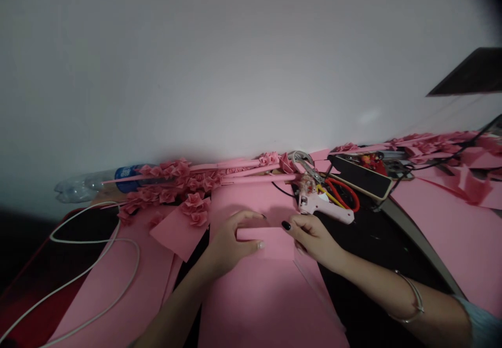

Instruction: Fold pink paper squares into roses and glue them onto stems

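Note:
A small pink paper piece point(270, 237) with a straight top edge is held between my hands, over a large pink sheet point(270, 301). My left hand point(231, 240) grips its left end, thumb across the front and index finger arched behind. At the right end, my right hand point(314, 240) pinches the paper between thumb and curled fingers. Just beyond my right hand lies a pale pink hot glue gun point(327, 209). Folded pink paper flowers point(195, 209) sit beyond my left hand, on a square of pink paper point(172, 233).
A clear plastic bottle point(84, 187) lies by the wall at left. A white cable point(135, 264) loops at the left. Orange-handled scissors point(345, 193) and a dark rectangular object point(363, 178) are behind the glue gun. More pink sheets point(458, 233) spread at right.

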`<state>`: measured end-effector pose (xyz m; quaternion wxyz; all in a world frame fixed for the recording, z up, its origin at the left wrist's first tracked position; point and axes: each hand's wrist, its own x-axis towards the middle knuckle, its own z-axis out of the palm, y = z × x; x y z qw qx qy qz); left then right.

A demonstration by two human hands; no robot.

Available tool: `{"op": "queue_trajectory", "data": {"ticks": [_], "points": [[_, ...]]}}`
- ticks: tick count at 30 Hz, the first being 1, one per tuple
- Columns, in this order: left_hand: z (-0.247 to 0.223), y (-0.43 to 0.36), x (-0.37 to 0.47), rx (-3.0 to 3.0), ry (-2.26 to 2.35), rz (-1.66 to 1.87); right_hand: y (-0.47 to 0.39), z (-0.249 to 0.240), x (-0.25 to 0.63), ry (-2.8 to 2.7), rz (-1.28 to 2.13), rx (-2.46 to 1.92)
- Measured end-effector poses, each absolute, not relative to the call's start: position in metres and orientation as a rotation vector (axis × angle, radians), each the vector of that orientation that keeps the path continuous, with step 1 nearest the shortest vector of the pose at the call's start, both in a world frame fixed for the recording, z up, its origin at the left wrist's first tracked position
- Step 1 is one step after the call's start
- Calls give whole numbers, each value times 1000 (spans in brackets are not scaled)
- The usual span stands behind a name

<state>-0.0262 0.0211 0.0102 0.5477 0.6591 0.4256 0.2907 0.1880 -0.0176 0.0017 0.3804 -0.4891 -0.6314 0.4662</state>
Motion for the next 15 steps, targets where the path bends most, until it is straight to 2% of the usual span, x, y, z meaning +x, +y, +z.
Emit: {"op": "queue_trajectory", "data": {"ticks": [8, 15], "points": [[7, 19, -21, 1493, 1057, 709, -17, 3, 182, -1447, 1508, -1275], [4, 18, -20, 1547, 1044, 727, -19, 6, 182, -1469, 1505, -1382]]}}
